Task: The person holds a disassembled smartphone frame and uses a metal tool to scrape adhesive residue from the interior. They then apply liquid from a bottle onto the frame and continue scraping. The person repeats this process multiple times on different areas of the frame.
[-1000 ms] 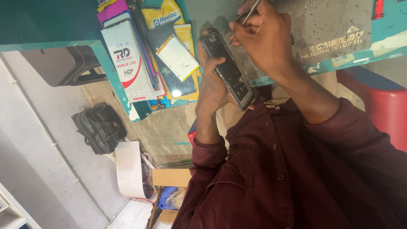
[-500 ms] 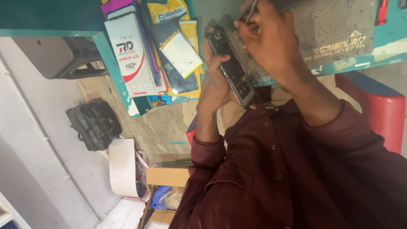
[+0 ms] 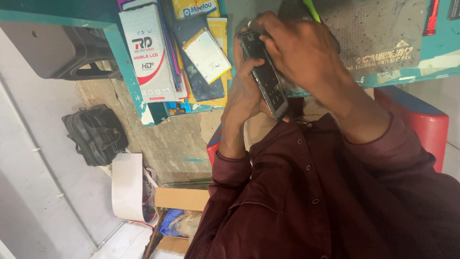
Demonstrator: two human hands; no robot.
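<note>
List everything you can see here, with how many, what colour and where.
opened phone: one, dark with bare insides showing, held up in front of the bench edge
flat boxes and packets: a pile, white, yellow and dark, on the bench top at left
work mat: one, grey, on the bench top at right
bench: one, teal edge, across the top
bag: one, black, on the floor at left
cardboard box: one, brown, on the floor below
stool: one, red with a blue top, at right
shirt: one, maroon, on the person
left hand: one, grip around the phone
right hand: one, over the phone, holding a thin green tool
</note>
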